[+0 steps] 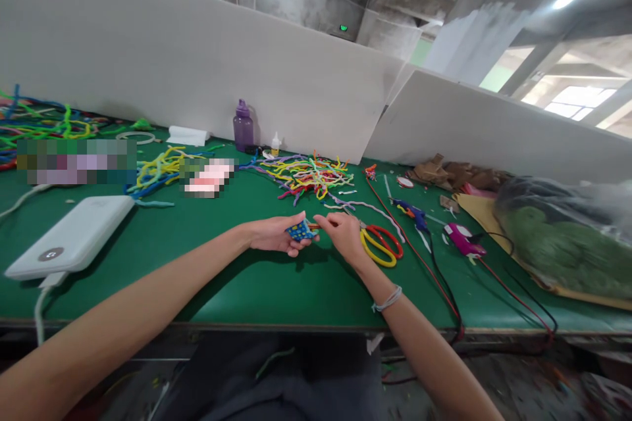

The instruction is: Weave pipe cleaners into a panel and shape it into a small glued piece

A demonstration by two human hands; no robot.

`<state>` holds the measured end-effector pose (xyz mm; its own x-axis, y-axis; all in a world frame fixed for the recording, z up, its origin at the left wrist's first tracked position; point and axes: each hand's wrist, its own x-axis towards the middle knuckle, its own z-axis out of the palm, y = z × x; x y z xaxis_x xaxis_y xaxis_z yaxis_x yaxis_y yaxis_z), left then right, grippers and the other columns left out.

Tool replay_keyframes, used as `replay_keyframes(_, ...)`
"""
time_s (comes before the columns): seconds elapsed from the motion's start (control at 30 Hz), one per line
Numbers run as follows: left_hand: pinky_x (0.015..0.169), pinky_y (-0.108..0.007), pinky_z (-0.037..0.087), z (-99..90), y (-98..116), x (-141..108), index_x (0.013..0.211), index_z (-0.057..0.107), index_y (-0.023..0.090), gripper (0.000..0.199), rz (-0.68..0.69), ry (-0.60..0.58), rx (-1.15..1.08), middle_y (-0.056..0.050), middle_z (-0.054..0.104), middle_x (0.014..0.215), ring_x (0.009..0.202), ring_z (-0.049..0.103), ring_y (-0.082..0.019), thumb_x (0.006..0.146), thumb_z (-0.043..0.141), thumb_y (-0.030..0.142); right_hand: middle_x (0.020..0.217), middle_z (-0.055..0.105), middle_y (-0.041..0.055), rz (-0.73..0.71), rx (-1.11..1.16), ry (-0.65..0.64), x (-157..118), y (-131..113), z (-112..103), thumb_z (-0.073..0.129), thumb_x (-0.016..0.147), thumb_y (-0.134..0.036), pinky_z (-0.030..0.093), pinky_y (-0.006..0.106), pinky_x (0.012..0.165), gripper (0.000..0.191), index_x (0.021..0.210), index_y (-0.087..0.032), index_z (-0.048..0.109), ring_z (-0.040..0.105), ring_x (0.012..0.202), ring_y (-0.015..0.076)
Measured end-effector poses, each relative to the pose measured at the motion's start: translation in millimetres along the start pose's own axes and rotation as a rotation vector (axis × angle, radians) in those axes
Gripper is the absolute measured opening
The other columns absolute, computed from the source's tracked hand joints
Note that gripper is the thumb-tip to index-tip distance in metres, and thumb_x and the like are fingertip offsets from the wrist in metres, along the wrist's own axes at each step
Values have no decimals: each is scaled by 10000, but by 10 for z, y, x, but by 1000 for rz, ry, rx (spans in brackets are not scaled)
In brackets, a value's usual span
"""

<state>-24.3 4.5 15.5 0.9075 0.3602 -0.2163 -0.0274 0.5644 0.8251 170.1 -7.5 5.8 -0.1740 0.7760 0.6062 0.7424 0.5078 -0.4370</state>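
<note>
A small blue piece with yellow spots (300, 231) is held between the thumb and fingers of my left hand (276, 234), above the green table. My right hand (343, 234) meets it from the right, its fingers pinched on a thin orange-brown strand at the piece's open end. Scissors with one yellow and one red handle loop (380, 247) lie just right of my right hand. Behind both hands spreads a pile of colourful fuzzy strands (316, 175).
White power bank (74, 235) with a cable at left; purple bottle (243, 126) and small glue bottle (275, 144) near the white partition (197, 46). Blue glue gun (412, 214), magenta device (464, 239) and cords at right, beside a plastic bag of green material (563, 250).
</note>
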Motion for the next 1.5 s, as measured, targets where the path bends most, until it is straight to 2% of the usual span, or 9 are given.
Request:
replay_keyframes(0.13, 539, -217, 310, 6, 7, -15, 995, 565, 116, 536, -24, -31, 19, -24, 410, 744, 604, 309, -103, 845, 310, 564, 459, 222, -47, 126, 130, -60, -10, -8, 45, 461, 789, -524, 175, 236, 444, 538, 426, -163, 295, 208, 451, 62)
replay_keyframes(0.33, 531, -215, 300, 21, 10, -13, 999, 566, 106, 542, -25, -31, 22, -29, 411, 751, 603, 316, -98, 840, 325, 565, 458, 237, -45, 160, 221, -105, -6, 8, 66, 450, 780, -553, 188, 236, 443, 532, 442, -170, 301, 238, 447, 64)
replay_keyframes(0.53, 607, -235, 351, 8, -2, 18, 1026, 577, 116, 516, -2, 42, 95, -41, 466, 787, 651, 387, -105, 841, 361, 546, 467, 397, -28, -148, -52, 21, 64, 84, -120, 495, 808, -456, 289, 249, 592, 467, 453, -167, 402, 357, 517, 91)
replay_keyframes(0.63, 629, -259, 373, 12, 1, 30, 1009, 592, 123, 543, -35, 60, 158, -42, 483, 772, 658, 412, -117, 827, 352, 575, 483, 440, -16, -282, -177, 19, 79, 139, -215, 490, 820, -418, 290, 261, 638, 431, 470, -171, 442, 388, 553, 104)
replay_keyframes(0.77, 603, -274, 383, 42, 4, 34, 957, 603, 133, 555, -57, 84, 236, -34, 484, 734, 612, 404, -117, 806, 354, 605, 461, 456, -9, -336, -285, -60, 64, 195, -217, 449, 841, -379, 277, 253, 610, 440, 454, -173, 480, 389, 520, 99)
replay_keyframes(0.97, 559, -259, 371, 78, -3, 43, 939, 605, 141, 521, -74, 129, 288, -32, 493, 731, 585, 386, -111, 787, 408, 600, 499, 601, 18, -262, -461, -224, 37, 175, -196, 356, 878, -407, 223, 256, 530, 496, 529, -190, 633, 468, 493, 99)
replay_keyframes(1.2, 542, -248, 346, 90, 4, 46, 922, 606, 142, 528, -81, 162, 240, -23, 475, 687, 588, 380, -113, 780, 410, 611, 609, 673, 70, -217, -698, -416, 102, -11, -303, 299, 898, -414, 256, 236, 518, 500, 709, -204, 711, 587, 577, 140)
replay_keyframes(1.33, 539, -238, 336, 79, -15, 58, 931, 590, 167, 477, -56, 150, 249, -23, 503, 708, 598, 397, -113, 774, 443, 593, 634, 673, 99, -273, -774, -566, 160, -159, -388, 281, 914, -357, 301, 232, 522, 478, 796, -184, 710, 628, 634, 177)
replay_keyframes(1.5, 540, -241, 340, 110, -24, 66, 979, 573, 178, 478, -15, 171, 250, -36, 538, 816, 604, 412, -105, 753, 485, 589, 656, 671, 119, -330, -817, -625, 229, -345, -476, 281, 916, -290, 342, 255, 536, 448, 795, -172, 696, 645, 668, 224)
